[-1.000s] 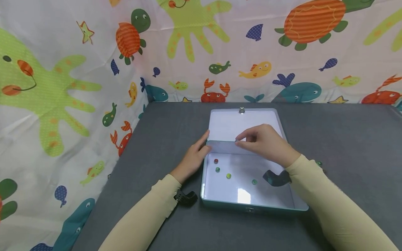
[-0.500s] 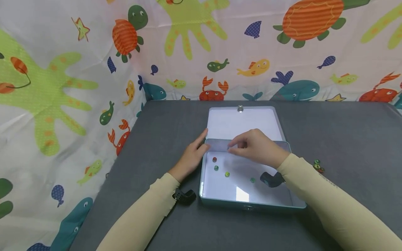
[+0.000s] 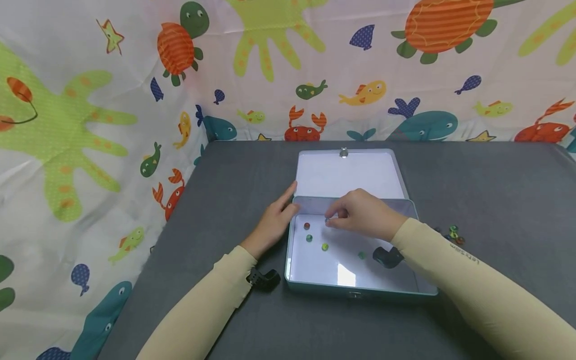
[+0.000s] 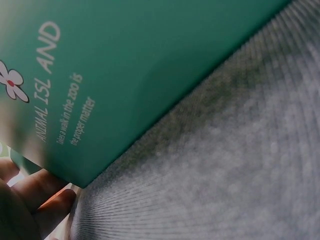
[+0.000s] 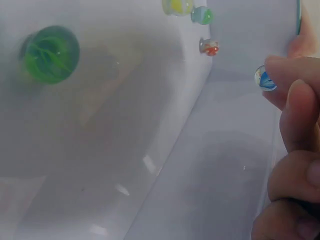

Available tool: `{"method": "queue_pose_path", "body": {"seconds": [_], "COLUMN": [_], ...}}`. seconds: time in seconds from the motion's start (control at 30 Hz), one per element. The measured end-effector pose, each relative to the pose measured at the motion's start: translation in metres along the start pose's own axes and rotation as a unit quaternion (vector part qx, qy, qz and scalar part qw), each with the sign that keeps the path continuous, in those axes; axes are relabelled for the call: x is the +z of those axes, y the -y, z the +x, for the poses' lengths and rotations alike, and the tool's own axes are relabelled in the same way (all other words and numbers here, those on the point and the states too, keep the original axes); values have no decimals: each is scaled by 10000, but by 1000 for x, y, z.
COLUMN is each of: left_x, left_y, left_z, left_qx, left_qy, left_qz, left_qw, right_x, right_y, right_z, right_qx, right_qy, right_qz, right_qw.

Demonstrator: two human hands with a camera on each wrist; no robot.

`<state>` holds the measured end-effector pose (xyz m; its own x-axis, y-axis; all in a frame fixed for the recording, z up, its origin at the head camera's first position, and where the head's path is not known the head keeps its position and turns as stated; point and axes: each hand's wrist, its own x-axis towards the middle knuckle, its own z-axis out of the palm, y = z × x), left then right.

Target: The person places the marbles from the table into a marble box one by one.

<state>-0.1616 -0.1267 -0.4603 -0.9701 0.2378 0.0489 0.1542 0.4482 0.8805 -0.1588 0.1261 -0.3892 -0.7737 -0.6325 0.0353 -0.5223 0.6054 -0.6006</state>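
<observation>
The spread left hand [image 3: 271, 223] touches the box [image 3: 319, 288] while the right hand [image 3: 360, 212] pinches a blue marble [image 5: 265, 79], probably for placing inside, next needing gentle release.

Thumb and finger of the right hand [image 3: 362, 214] cover part of the clear, blue-swirled glass marble [image 5: 262, 79] they pinch. Above-left of the grip, the right wrist view's top edge cuts off the yellow-swirled glass marble [image 5: 177, 6]. Back from the grip, the cream fabric sleeve [image 3: 472, 270] hides part of the teal-walled, white-lined rectangular box [image 3: 315, 288]; the green and brown marble cluster [image 3: 454, 232] beyond is too small to count. The left wrist view's left edge crops the left hand [image 4: 30, 207].
</observation>
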Motion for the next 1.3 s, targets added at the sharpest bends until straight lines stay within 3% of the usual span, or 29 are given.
{"method": "queue_pose_path", "body": {"seconds": [0.53,1.3], "left_x": [1,-1], "left_y": [0,3], "left_z": [1,-1], "left_qx": [45,-4], "left_qy": [26,-1], "left_qz": [35,-30], "left_qw": [10000,10000], "right_x": [6,2], "right_y": [-1,1], "right_z": [0,0], "right_qx": [323,353], "right_qy": [473,372], "right_qz": [-459,-160], "right_qw": [9973,9986]}}
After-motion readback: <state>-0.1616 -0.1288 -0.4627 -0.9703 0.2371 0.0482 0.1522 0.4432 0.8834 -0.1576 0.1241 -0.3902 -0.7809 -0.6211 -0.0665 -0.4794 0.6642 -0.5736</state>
